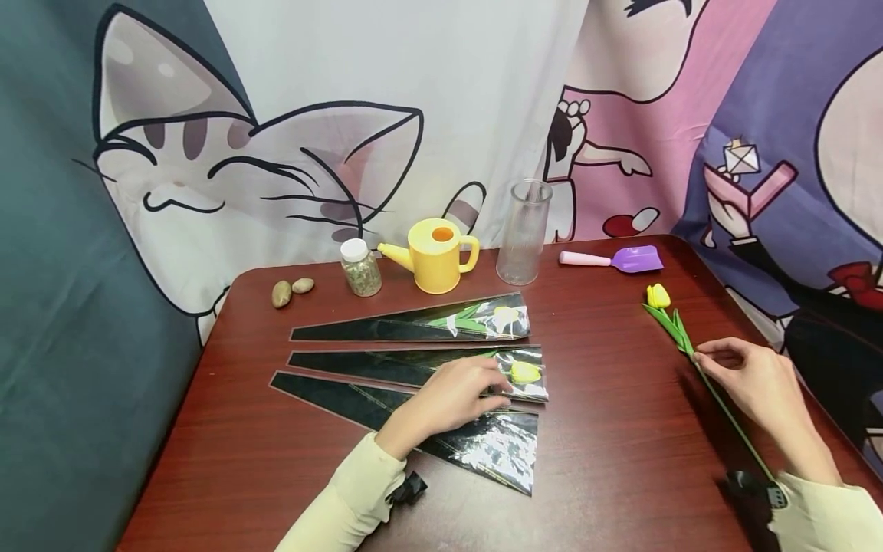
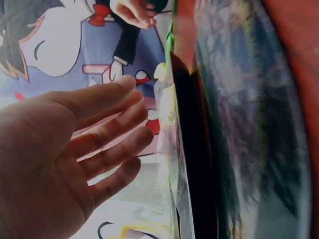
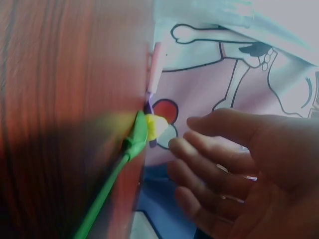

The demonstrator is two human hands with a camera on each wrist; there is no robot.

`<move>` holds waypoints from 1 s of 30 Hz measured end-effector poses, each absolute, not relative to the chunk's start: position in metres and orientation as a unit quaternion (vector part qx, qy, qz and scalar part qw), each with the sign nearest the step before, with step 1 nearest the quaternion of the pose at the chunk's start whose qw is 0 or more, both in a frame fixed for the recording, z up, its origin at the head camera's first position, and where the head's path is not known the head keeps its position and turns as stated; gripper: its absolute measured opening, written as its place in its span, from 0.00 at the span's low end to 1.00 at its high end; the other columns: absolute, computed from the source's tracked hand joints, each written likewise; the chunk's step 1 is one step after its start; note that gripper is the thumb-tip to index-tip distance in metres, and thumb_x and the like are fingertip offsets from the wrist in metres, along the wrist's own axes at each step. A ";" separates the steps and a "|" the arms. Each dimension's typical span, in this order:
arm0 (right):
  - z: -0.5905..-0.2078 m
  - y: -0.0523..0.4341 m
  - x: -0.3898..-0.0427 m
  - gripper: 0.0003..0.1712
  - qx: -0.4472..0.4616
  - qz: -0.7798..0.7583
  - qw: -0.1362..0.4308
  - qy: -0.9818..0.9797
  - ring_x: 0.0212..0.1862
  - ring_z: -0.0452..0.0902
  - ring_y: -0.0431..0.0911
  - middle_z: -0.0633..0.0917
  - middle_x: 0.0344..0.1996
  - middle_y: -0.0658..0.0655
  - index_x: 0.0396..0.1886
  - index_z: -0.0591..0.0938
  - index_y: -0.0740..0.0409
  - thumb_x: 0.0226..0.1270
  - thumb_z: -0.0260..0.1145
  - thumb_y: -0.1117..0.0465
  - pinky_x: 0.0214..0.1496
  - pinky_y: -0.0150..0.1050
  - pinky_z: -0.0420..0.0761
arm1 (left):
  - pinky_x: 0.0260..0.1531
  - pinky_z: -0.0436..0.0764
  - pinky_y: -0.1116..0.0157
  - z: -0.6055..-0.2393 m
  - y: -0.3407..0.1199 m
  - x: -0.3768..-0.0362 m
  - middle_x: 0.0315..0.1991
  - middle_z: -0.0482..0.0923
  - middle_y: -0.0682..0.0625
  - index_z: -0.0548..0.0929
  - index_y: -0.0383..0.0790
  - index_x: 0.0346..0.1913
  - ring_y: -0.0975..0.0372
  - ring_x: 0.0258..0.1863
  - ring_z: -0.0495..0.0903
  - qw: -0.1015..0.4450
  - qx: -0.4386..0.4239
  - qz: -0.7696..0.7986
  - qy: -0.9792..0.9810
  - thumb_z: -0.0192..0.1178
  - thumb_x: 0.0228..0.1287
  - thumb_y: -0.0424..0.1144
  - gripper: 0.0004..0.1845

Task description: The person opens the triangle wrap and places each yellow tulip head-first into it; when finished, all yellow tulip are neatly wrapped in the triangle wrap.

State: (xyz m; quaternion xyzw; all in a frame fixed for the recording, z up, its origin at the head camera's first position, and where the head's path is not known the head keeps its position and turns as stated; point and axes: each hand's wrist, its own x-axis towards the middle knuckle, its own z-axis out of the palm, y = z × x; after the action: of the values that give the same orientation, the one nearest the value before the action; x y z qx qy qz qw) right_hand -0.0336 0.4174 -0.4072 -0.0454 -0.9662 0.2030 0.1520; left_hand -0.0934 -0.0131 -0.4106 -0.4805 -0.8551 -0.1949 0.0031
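A yellow artificial tulip (image 1: pixel 678 335) with green leaves and a long stem lies at the table's right side. My right hand (image 1: pixel 759 387) hovers by its stem; the right wrist view shows loosely bent fingers (image 3: pixel 202 172) apart from the green stem (image 3: pixel 107 191). In the head view my left hand (image 1: pixel 451 395) is over the middle bouquet sleeve (image 1: pixel 386 366), which holds a yellow tulip (image 1: pixel 525 373). Its fingers are spread and loose in the left wrist view, gripping nothing. Behind lies another sleeve (image 1: pixel 366 328) with a tulip; no flower shows in the nearest sleeve (image 1: pixel 483 452).
Along the back stand a jar with a white lid (image 1: pixel 361 268), a yellow watering can (image 1: pixel 436 261) and a clear ribbed vase (image 1: pixel 522 238). A purple shovel with a pink handle (image 1: pixel 635 259) lies back right. Two brown stone-like pieces (image 1: pixel 281 294) sit back left. Printed cloth hangs behind.
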 end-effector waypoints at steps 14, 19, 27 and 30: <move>-0.418 0.433 -0.031 0.20 -0.084 0.193 0.079 -0.974 0.43 0.77 0.70 0.87 0.32 0.66 0.43 0.85 0.63 0.64 0.69 0.50 0.29 0.46 0.69 | 0.40 0.77 0.68 -0.429 -0.023 -0.067 0.37 0.78 0.61 0.87 0.53 0.47 0.67 0.40 0.77 -0.028 -0.529 -0.100 -0.842 0.72 0.56 0.53 0.17; -0.420 0.434 -0.032 0.19 -0.083 0.193 0.086 -0.974 0.44 0.76 0.71 0.86 0.35 0.68 0.43 0.86 0.62 0.63 0.69 0.50 0.30 0.50 0.70 | 0.38 0.76 0.69 -0.435 -0.024 -0.066 0.37 0.76 0.61 0.87 0.54 0.48 0.66 0.40 0.76 -0.031 -0.521 -0.098 -0.848 0.75 0.50 0.54 0.22; -0.422 0.437 -0.032 0.20 -0.083 0.191 0.082 -0.974 0.42 0.77 0.70 0.87 0.30 0.65 0.42 0.86 0.62 0.64 0.69 0.50 0.29 0.48 0.69 | 0.38 0.76 0.71 -0.438 -0.023 -0.067 0.35 0.75 0.62 0.89 0.54 0.46 0.67 0.39 0.76 -0.029 -0.526 -0.115 -0.842 0.74 0.51 0.53 0.18; -0.423 0.437 -0.032 0.19 -0.082 0.191 0.084 -0.974 0.42 0.77 0.70 0.87 0.31 0.65 0.42 0.86 0.62 0.64 0.69 0.50 0.30 0.47 0.68 | 0.36 0.76 0.71 -0.439 -0.023 -0.068 0.34 0.76 0.62 0.90 0.54 0.42 0.67 0.38 0.77 -0.018 -0.532 -0.122 -0.837 0.74 0.52 0.51 0.14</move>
State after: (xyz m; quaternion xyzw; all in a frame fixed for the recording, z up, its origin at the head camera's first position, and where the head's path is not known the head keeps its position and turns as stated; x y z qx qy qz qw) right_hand -0.0320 0.4368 -0.4230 -0.0817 -0.9745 0.1914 0.0839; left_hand -0.0682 -0.0232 -0.4387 -0.5324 -0.8375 -0.1221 -0.0177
